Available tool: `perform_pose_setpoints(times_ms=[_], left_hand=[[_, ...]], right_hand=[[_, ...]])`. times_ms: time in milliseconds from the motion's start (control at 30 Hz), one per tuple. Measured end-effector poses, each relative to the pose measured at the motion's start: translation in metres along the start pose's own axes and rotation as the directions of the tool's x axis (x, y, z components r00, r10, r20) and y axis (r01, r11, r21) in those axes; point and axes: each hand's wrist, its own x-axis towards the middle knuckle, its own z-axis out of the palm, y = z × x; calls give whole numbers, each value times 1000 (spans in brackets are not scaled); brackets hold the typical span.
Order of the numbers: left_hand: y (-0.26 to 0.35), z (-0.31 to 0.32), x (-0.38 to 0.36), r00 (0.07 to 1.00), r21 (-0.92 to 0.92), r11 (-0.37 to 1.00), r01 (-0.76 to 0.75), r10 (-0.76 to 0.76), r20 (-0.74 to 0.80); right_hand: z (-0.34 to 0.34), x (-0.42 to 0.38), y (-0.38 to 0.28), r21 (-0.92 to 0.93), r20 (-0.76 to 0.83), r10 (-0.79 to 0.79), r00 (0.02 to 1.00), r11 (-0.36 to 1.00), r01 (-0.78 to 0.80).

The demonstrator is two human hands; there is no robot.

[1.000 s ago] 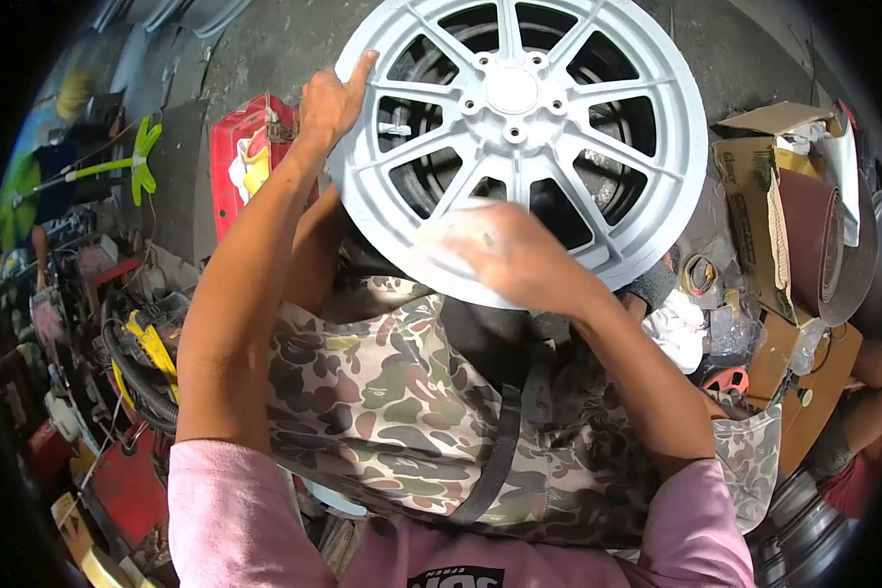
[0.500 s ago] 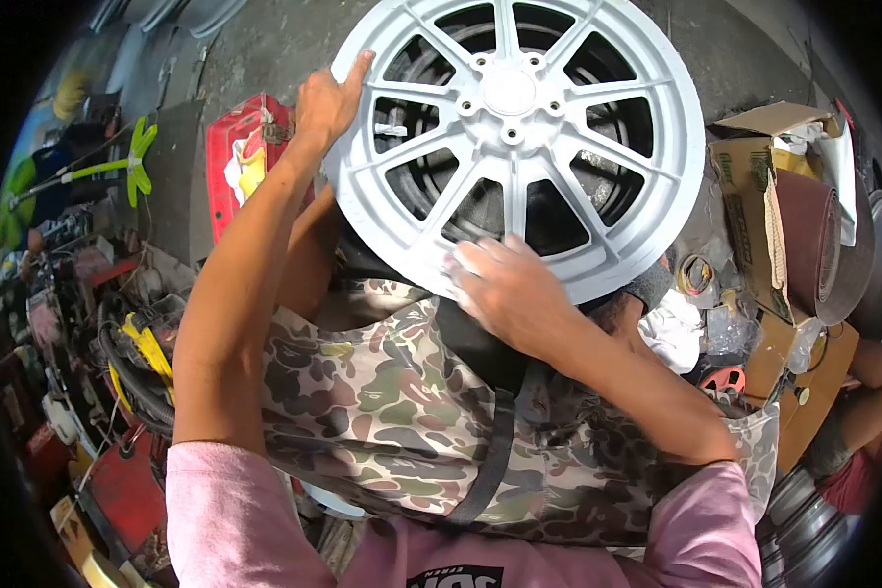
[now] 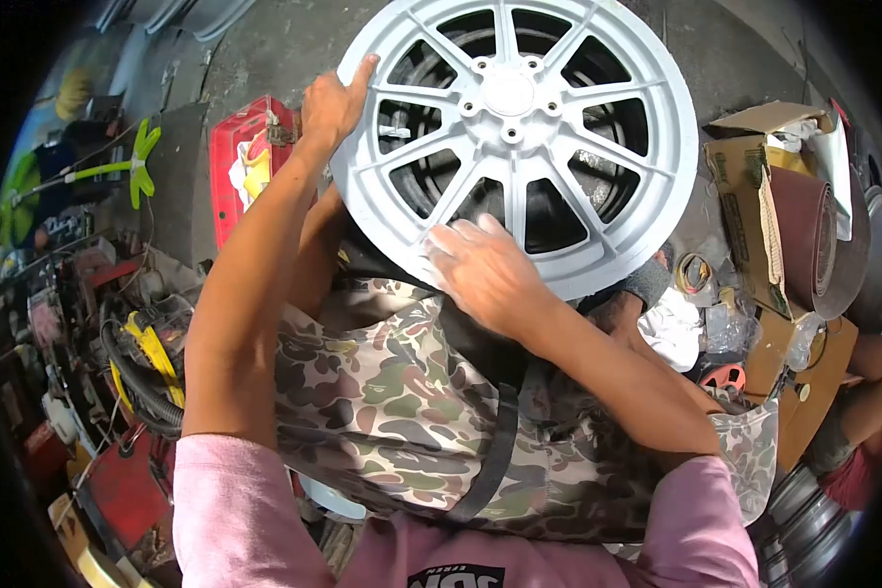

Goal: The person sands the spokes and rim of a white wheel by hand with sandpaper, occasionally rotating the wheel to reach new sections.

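A pale grey multi-spoke car wheel rim (image 3: 512, 147) lies tilted face-up before my knees. At its upper left edge, my left hand (image 3: 334, 106) grips the outer lip, the thumb over the face and the other fingers partly hidden behind. My right hand (image 3: 485, 271) presses on the lower left of the rim, beside a spoke. Its fingers are bent together and dusted white; whatever lies under them is hidden. A camouflage apron (image 3: 382, 392) covers my lap below the wheel.
To the left are a red case (image 3: 227, 167) with cloths, a yellow-green fan (image 3: 139, 169) and a black hose (image 3: 132, 377). At right stand a cardboard box (image 3: 740, 196) and a brown abrasive roll (image 3: 799, 235). Another person's leg (image 3: 857, 412) shows at far right.
My right hand has shifted slightly up and left along the rim. My left hand keeps its hold on the edge, and the wheel stays nearly in place.
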Motion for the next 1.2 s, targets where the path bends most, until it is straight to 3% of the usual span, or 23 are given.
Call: perform_pose_setpoints(times_ms=[67, 100, 167, 200, 233, 267, 300, 367, 400, 500, 567, 600, 667, 700, 733, 767, 800, 867, 933, 967, 1133, 1200], left_hand=[[-2, 2, 2, 1000, -17, 1000, -14, 14, 6], [-5, 2, 4, 999, -24, 999, -28, 29, 15], [-5, 4, 3, 1000, -17, 1000, -19, 19, -6], [-3, 6, 3, 999, -10, 1000, -18, 18, -32], [-2, 6, 4, 999, -15, 1000, -19, 19, -36], [-2, 6, 4, 999, -5, 1000, -15, 15, -32], [-3, 5, 3, 1000, 10, 1000, -9, 10, -28], [-3, 4, 3, 999, 8, 1000, -7, 7, -32], [-2, 5, 2, 999, -5, 1000, -6, 6, -32], [-1, 1, 1, 1000, -41, 999, -20, 20, 15], [0, -5, -3, 1000, -36, 999, -9, 10, 22], [6, -5, -5, 999, -35, 999, -14, 15, 34], [-3, 6, 6, 999, -40, 999, -27, 28, 21], [-4, 7, 6, 1000, -23, 1000, -19, 19, 20], [-4, 5, 5, 1000, -4, 1000, -11, 11, 18], [-5, 4, 5, 1000, 0, 1000, -12, 12, 21], [-4, 3, 4, 999, -6, 1000, -2, 2, 34], [-1, 4, 5, 999, -27, 999, 18, -17, 35], [-3, 4, 3, 1000, -20, 1000, -3, 4, 29], [-2, 5, 3, 1000, -2, 1000, 16, -16, 15], [4, -1, -3, 999, -30, 999, 19, -18, 46], [4, 2, -2, 998, -60, 998, 26, -23, 53]], right_hand=[[-25, -15, 1, -8, 278, 48, 959, 999, -48], [-37, -13, 0, -9, 280, 44, 959, 999, -43], [-58, -11, -2, -5, 546, 157, 823, 983, -184], [-46, -13, -2, -10, 549, 158, 821, 983, -183], [-21, -15, -1, 54, 321, 116, 940, 989, -140], [-5, -12, -3, 109, 67, 73, 995, 991, -80], [-1, 0, -2, 113, 64, 70, 996, 991, -77], [1, 22, 2, 319, 408, 248, 879, 864, -391], [-5, 15, 1, 318, 408, 252, 877, 862, -396], [-29, -14, -1, 174, 325, 207, 923, 946, -274], [-33, -20, -4, 17, 167, 112, 980, 993, -116], [-28, -17, -7, 14, 171, 115, 978, 993, -119], [4, 1, -16, -56, -15, 69, 997, 996, -70], [36, 7, -6, 102, -314, 43, 948, 995, -11], [32, 17, 2, 107, -319, 45, 947, 994, -11], [25, 23, 11, 373, -84, 186, 979, 917, -142], [11, 24, 16, 569, 188, 256, 948, 758, -317], [-12, 17, 26, 616, 211, 273, 939, 708, -345], [-15, 8, 20, 413, 179, 391, 903, 803, -430], [-6, 9, 16, 219, 229, 285, 931, 917, -334], [9, 15, 15, 193, 51, 308, 950, 930, -312], [-25, 15, 24, 2, 446, 268, 854, 954, -301]])
